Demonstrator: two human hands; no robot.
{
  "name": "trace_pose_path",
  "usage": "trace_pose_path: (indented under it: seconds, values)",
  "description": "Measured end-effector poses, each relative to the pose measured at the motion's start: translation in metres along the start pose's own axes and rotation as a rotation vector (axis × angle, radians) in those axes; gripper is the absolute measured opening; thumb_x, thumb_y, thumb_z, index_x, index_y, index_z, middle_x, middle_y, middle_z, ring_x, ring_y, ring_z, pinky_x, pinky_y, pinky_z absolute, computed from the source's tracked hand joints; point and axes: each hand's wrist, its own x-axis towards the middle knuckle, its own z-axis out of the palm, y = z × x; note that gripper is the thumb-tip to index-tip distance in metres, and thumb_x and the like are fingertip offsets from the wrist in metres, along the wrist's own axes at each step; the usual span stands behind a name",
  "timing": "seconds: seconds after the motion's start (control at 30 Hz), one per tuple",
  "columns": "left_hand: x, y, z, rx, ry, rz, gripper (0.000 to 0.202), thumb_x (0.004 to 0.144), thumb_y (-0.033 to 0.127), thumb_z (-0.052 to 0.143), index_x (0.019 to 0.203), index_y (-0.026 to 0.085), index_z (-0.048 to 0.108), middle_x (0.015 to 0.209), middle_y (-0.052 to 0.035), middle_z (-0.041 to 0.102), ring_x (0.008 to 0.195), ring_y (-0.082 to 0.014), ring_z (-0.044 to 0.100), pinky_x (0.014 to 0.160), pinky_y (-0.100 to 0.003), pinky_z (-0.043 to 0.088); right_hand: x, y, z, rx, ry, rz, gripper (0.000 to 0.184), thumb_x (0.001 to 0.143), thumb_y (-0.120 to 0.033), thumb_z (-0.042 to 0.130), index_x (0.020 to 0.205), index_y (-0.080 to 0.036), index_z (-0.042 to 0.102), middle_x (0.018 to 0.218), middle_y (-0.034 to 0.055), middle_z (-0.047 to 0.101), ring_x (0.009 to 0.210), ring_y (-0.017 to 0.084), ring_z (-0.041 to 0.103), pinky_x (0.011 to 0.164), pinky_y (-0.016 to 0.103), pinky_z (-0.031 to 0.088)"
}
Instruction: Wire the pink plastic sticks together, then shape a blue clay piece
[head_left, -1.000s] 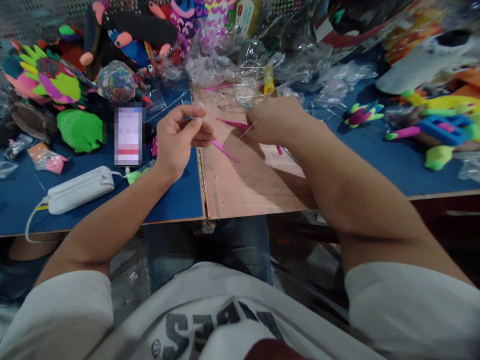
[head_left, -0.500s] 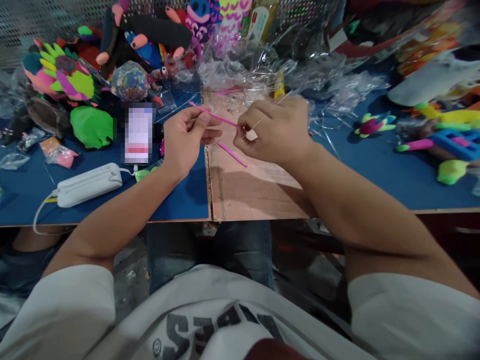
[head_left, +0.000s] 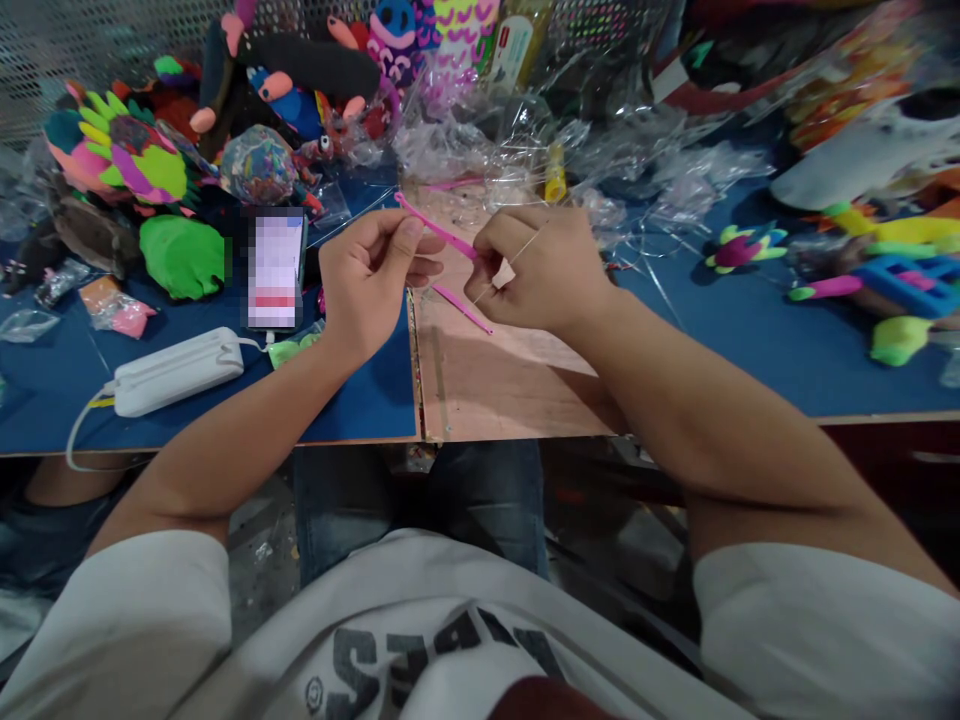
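A thin pink strip (head_left: 437, 226) stretches between my two hands above the bare wooden board (head_left: 510, 390). My left hand (head_left: 375, 280) pinches it between thumb and forefinger, and its far end sticks up past the fingertips. My right hand (head_left: 536, 268) is curled closed around the other end. A fine pale stick or needle (head_left: 523, 244) crosses that fist; I cannot make out exactly what it is. Below the hands, a second pink strip (head_left: 463, 309) lies on the board, and another pink piece (head_left: 454, 184) is near the board's far edge.
A phone (head_left: 274, 268) and a white power bank (head_left: 180, 371) joined by a cable are left of my forearm. Colourful clay figures (head_left: 150, 160) crowd the back left. Crumpled clear plastic (head_left: 495, 140) spreads along the back. More clay pieces (head_left: 907, 285) lie at the right.
The pink strip now slants more steeply and looks wider between my hands. My left hand has shifted slightly left, and my right hand has turned a little downward. Both keep their hold.
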Motion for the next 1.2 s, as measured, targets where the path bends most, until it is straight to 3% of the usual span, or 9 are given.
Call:
trace_pose_path:
  seconds: [0.13,0.2,0.27,0.4,0.5,0.63,0.77,0.97,1.2]
  values:
    - [0.007,-0.007,-0.002,0.044,-0.022,0.061,0.042,0.085,0.071,0.096,0.088,0.033,0.08,0.073,0.0006,0.081,0.057,-0.0191,0.076,0.052,-0.032,0.064,-0.001,0.015,0.017,-0.025,0.239,-0.198,0.011,0.083,-0.024,0.064,0.094,-0.024,0.068,0.085,0.0079,0.073,0.076,0.031,0.071,0.069,0.043,0.049]
    - [0.007,-0.006,-0.001,0.044,-0.014,0.069,0.045,0.085,0.074,0.096,0.087,0.032,0.079,0.07,0.0008,0.079,0.054,-0.018,0.073,0.052,-0.032,0.064,-0.001,0.016,0.02,0.098,0.318,-0.278,0.01,0.077,-0.023,0.065,0.087,-0.025,0.064,0.078,0.005,0.071,0.07,0.027,0.069,0.064,0.039,0.044]
    - [0.005,-0.002,0.0,0.045,0.002,0.073,0.049,0.085,0.077,0.094,0.087,0.031,0.077,0.068,0.0012,0.078,0.053,-0.0174,0.072,0.052,-0.031,0.064,0.001,0.013,0.019,0.407,0.323,-0.239,0.008,0.077,-0.023,0.065,0.084,-0.026,0.063,0.075,0.0029,0.072,0.065,0.023,0.067,0.062,0.037,0.044]
    - [0.003,0.005,0.001,0.039,0.069,0.093,0.049,0.087,0.08,0.09,0.087,0.033,0.075,0.067,0.0035,0.078,0.056,-0.0179,0.074,0.054,-0.031,0.064,0.005,0.001,0.017,1.279,0.137,0.048,0.009,0.085,-0.032,0.069,0.089,-0.025,0.073,0.08,0.0048,0.08,0.065,0.023,0.075,0.059,0.036,0.053]
    - [0.003,0.006,0.001,0.033,0.137,0.167,0.044,0.094,0.075,0.087,0.088,0.033,0.074,0.069,0.0044,0.077,0.055,-0.0164,0.072,0.056,-0.031,0.064,0.007,-0.007,0.018,1.556,0.053,0.118,0.027,0.086,-0.051,0.083,0.09,-0.025,0.077,0.083,0.0058,0.082,0.068,0.024,0.076,0.064,0.038,0.061]
    - [0.001,0.003,0.001,0.041,0.181,0.245,0.04,0.101,0.067,0.085,0.091,0.03,0.074,0.077,0.0026,0.08,0.064,-0.0161,0.077,0.057,-0.031,0.059,0.006,-0.017,0.022,1.514,0.107,0.13,0.049,0.085,-0.073,0.095,0.087,-0.027,0.079,0.079,0.0023,0.078,0.068,0.02,0.068,0.063,0.036,0.06]
    - [0.001,0.001,0.0,0.015,0.173,0.273,0.044,0.1,0.07,0.084,0.092,0.028,0.073,0.081,0.0013,0.082,0.066,-0.0148,0.076,0.055,-0.03,0.054,0.006,-0.024,0.025,1.454,0.279,0.087,0.046,0.083,-0.067,0.103,0.085,-0.027,0.08,0.074,-0.0011,0.073,0.065,0.016,0.062,0.065,0.034,0.057]
    - [0.005,0.0,-0.001,-0.094,0.126,0.169,0.048,0.09,0.077,0.09,0.091,0.03,0.078,0.081,0.0029,0.083,0.061,-0.0144,0.074,0.057,-0.032,0.058,0.008,-0.019,0.03,1.326,0.45,0.107,0.05,0.085,-0.073,0.099,0.081,-0.028,0.077,0.073,-0.0006,0.071,0.062,0.017,0.059,0.062,0.037,0.053]
    - [0.006,0.0,-0.002,-0.201,0.07,0.097,0.033,0.094,0.058,0.095,0.086,0.03,0.08,0.072,0.0061,0.079,0.055,-0.0135,0.074,0.056,-0.028,0.065,0.011,-0.01,0.041,1.251,0.563,0.115,0.047,0.093,-0.076,0.09,0.081,-0.033,0.076,0.071,-0.0007,0.071,0.062,0.021,0.06,0.062,0.041,0.053]
